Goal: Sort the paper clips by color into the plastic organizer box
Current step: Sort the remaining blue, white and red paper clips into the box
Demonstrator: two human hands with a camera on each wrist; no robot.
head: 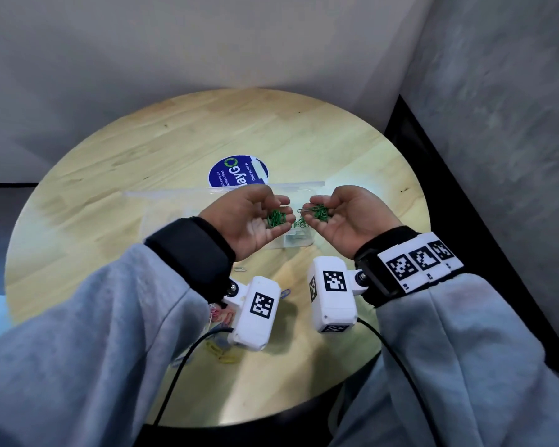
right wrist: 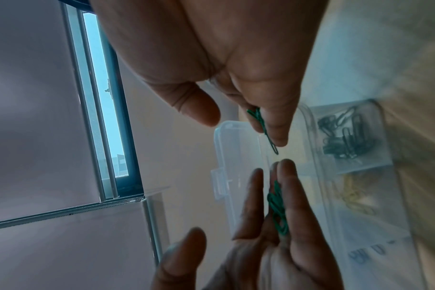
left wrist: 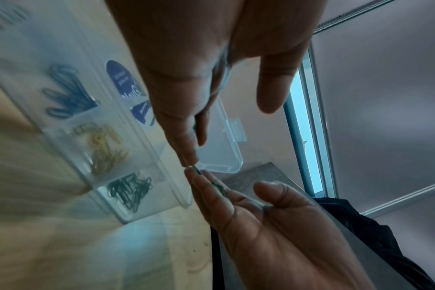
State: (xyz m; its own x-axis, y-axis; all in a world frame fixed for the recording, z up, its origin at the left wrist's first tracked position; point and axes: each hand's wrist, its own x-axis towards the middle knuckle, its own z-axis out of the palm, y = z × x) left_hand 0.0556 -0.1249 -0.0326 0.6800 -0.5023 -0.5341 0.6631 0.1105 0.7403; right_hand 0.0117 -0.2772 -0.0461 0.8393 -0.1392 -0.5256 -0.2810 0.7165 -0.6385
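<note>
Both hands are held palm up, side by side, over the clear plastic organizer box (head: 162, 204). My left hand (head: 255, 221) carries a small heap of green paper clips (head: 275, 218) on its gently curved fingers. My right hand (head: 339, 217) carries another green heap (head: 318, 211). A few green clips (head: 300, 222) hang in the gap between the fingertips. In the left wrist view, the box compartments hold blue clips (left wrist: 67, 94), yellow clips (left wrist: 104, 147) and green clips (left wrist: 129, 192). The open lid (right wrist: 236, 157) lies behind the box.
The round wooden table (head: 110, 156) bears a blue sticker (head: 238, 174) behind the box. Loose yellow clips (head: 226, 354), pink clips (head: 220, 314) and a blue one (head: 284, 293) lie near the front edge under my wrists. A grey wall (head: 497, 124) stands close on the right.
</note>
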